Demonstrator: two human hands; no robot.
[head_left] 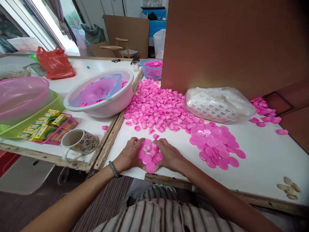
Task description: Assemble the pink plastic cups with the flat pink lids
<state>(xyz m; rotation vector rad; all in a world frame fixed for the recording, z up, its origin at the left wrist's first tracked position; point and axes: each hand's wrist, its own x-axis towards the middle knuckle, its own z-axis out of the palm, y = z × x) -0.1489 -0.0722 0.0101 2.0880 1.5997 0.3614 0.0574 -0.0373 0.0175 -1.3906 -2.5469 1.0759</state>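
Observation:
My left hand (129, 155) and my right hand (170, 155) cup a small heap of pink plastic pieces (149, 154) between them at the near edge of the white table (265, 154). Both hands curl inward around the heap, fingers pressed against it. Behind them lies a large pile of small pink caps (156, 108). To the right lies a spread of flat pink discs (214, 143).
A clear bag of white items (217, 104) lies behind the discs. A white basin (101, 93) with pink pieces, a mug (79, 141), a green tray (29, 119) and a red bag (55, 62) stand left. A brown board (229, 42) rises behind.

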